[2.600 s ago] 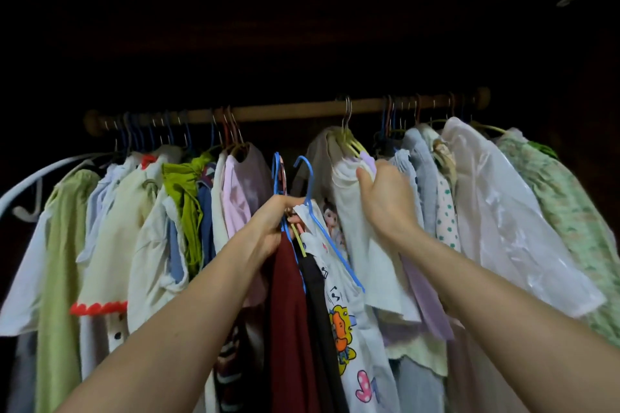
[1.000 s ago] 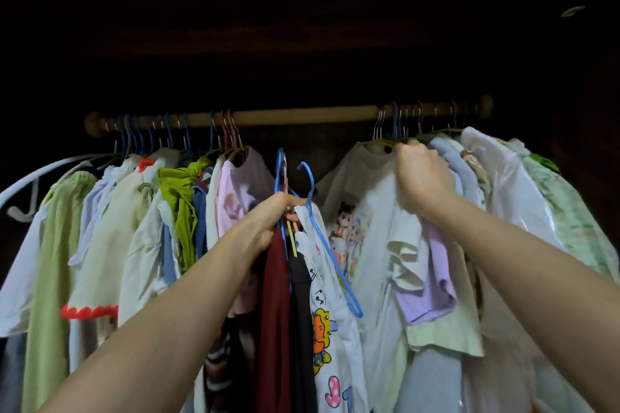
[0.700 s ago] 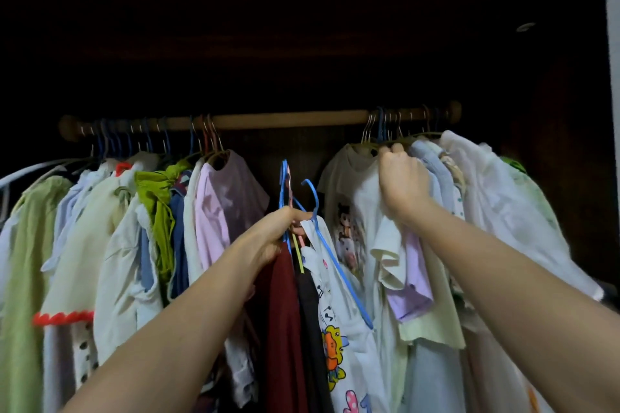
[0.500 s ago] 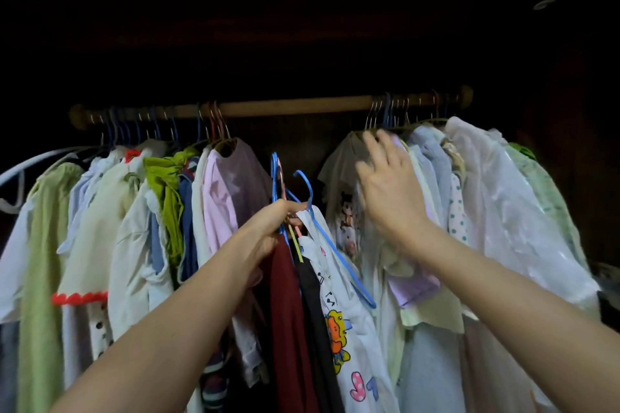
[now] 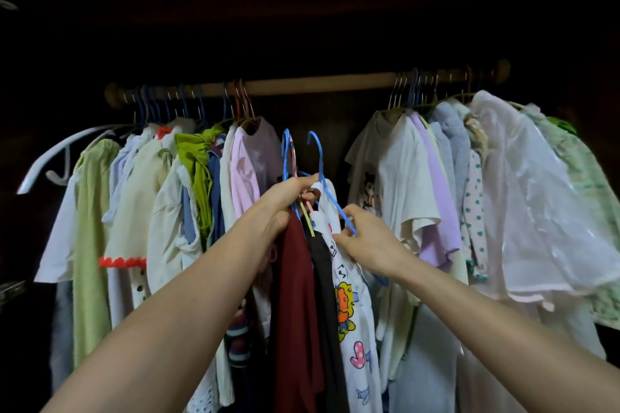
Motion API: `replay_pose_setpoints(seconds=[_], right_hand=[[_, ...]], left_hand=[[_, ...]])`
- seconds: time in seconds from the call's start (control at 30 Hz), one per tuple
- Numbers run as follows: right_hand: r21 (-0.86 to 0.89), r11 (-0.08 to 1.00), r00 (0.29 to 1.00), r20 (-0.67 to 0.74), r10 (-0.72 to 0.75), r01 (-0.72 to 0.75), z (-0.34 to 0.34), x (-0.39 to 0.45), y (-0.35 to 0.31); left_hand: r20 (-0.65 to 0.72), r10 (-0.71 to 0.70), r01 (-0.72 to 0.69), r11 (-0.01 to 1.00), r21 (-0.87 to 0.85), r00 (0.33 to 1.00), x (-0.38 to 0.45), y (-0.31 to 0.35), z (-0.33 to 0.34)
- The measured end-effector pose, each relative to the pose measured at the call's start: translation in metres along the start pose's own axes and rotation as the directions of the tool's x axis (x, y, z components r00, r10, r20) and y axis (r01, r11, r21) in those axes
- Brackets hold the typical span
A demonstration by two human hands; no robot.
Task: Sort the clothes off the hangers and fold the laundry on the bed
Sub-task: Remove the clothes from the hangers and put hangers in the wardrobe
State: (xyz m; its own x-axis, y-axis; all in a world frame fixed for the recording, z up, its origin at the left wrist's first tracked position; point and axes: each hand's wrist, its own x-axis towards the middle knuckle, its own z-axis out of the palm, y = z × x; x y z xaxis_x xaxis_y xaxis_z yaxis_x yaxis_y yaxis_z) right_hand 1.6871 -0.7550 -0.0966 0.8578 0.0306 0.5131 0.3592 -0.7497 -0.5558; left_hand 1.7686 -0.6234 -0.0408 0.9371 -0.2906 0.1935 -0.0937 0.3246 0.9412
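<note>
Moved: right hand [image 5: 369, 245] has come off the hanging shirts down to the held bunch.
Right fingers: pinching the blue hanger [image 5: 330, 194] wire.
Left hand [image 5: 288, 194]: fingers curled round the hanger necks, frame centre.
Clothes: maroon garment [image 5: 295, 295], black garment [image 5: 323, 295], cartoon-print shirt [image 5: 352, 312] hang below.
Rail [image 5: 318, 84]: above, other clothes either side.

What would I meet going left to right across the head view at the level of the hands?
Light green dress → lime green top → pink shirt → left hand → right hand → lilac shirt → sheer white garment.
</note>
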Motion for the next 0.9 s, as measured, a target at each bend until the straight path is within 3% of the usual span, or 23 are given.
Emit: replay_pose_setpoints(seconds=[0.13,0.37,0.43,0.53,0.63,0.73,0.9], right_hand=[[-0.09,0.996,0.992,-0.123,0.009,-0.02,-0.006,0.001,-0.003],[0.2,0.97,0.882,-0.42,0.212,-0.138,-0.055,0.003,-0.013],[0.248,0.963,0.885,-0.418,0.206,-0.106,-0.067,0.001,-0.015],[0.286,0.951,0.894,-0.387,0.224,-0.114,-0.082,-0.008,-0.022],[0.36,0.909,0.947,-0.157,0.279,-0.209,-0.089,-0.022,-0.033],[0.343,0.891,0.949,0.007,0.314,-0.297,-0.074,-0.028,-0.04],[0.25,0.916,0.918,-0.167,0.359,-0.313,-0.056,-0.013,-0.027]], left_hand=[[0.008,0.006,-0.006,0.999,-0.032,1.0,0.001,0.005,0.002],[0.032,-0.051,0.054,0.994,-0.091,0.998,0.0,0.022,0.005],[0.002,-0.054,0.053,0.978,-0.199,0.999,0.005,0.025,0.013],[-0.028,-0.038,0.03,0.973,-0.229,0.999,0.012,0.028,0.028],[-0.028,-0.034,0.026,0.968,-0.248,0.999,0.017,0.029,0.044],[-0.017,-0.033,0.026,0.959,-0.282,0.999,0.017,0.031,0.063],[0.052,-0.047,0.061,0.944,-0.325,0.998,0.011,0.037,0.073]])
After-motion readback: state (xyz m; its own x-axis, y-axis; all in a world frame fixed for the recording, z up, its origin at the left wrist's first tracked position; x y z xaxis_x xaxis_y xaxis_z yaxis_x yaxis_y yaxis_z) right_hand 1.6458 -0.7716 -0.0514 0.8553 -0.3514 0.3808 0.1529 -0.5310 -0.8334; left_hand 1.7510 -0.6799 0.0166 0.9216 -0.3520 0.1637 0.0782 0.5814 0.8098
